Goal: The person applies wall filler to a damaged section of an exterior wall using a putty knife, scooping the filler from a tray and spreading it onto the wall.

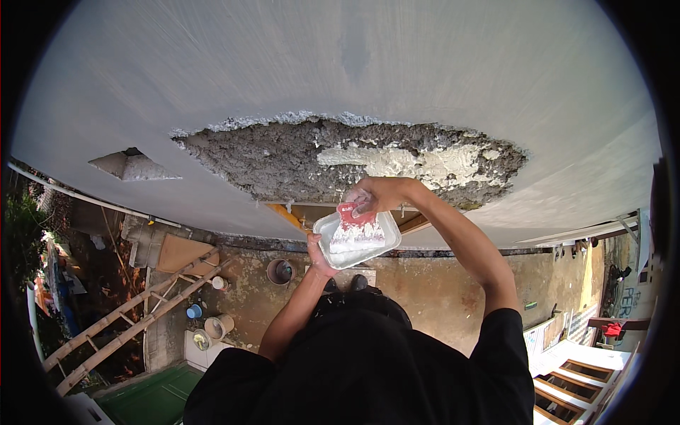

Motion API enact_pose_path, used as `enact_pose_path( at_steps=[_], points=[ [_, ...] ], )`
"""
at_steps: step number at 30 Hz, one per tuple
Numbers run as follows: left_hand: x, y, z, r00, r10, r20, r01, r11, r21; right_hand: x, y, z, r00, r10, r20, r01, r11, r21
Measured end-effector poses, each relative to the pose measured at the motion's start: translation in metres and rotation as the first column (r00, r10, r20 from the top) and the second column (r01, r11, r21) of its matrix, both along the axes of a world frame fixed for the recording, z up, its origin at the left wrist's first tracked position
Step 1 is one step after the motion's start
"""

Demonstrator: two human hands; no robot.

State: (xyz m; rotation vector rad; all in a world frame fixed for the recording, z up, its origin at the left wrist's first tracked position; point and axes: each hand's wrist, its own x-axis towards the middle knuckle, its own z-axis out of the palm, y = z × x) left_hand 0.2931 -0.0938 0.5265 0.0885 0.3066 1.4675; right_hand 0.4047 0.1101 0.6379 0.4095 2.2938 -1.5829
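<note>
My left hand (321, 256) is closed on the left edge of a shallow white tray (325, 228), holding it just below the wall. White paste (356, 241) lies in the tray. From the right, my right hand (373, 195) reaches over the tray and grips a red scraper (348, 211). The scraper's lower edge is covered in paste and dips into the tray. Beyond my hands, a long rough grey patch (262, 161) of exposed masonry runs across the smooth grey wall (340, 64). Cream-white filler (428, 165) is spread over its middle and right.
A triangular hollow (138, 167) is in the wall at left. A wooden ladder (131, 320) leans at lower left, near buckets (218, 326) and a green panel (152, 400). Another bucket (280, 271) stands near my feet on the stained concrete floor (432, 297).
</note>
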Motion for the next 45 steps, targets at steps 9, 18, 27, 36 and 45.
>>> enact_pose_path(
  at_steps=[9, 18, 27, 36, 45],
  points=[
    [-0.004, 0.000, 0.001, 0.998, 0.049, 0.040, -0.050, 0.999, 0.020, 0.052, -0.021, 0.023, 0.890, -0.341, -0.304, 0.380, 0.922, 0.078],
    [-0.009, 0.002, -0.010, 0.998, 0.023, -0.058, -0.023, 1.000, 0.011, 0.109, -0.090, -0.018, 0.531, -0.827, -0.183, 0.658, 0.539, -0.526],
    [-0.007, 0.012, -0.025, 0.996, 0.010, -0.085, -0.012, 0.999, -0.032, 0.136, -0.131, -0.030, 0.185, -0.980, -0.071, 0.771, 0.190, -0.608],
    [-0.018, 0.007, -0.040, 0.996, 0.050, -0.069, -0.052, 0.998, -0.031, 0.202, -0.092, -0.040, -0.574, -0.782, -0.243, 0.770, -0.414, -0.486],
    [-0.014, 0.006, -0.019, 0.988, 0.043, -0.151, -0.042, 0.999, 0.008, 0.164, 0.002, -0.026, -0.309, -0.460, -0.832, 0.696, -0.706, 0.131]
  ],
)
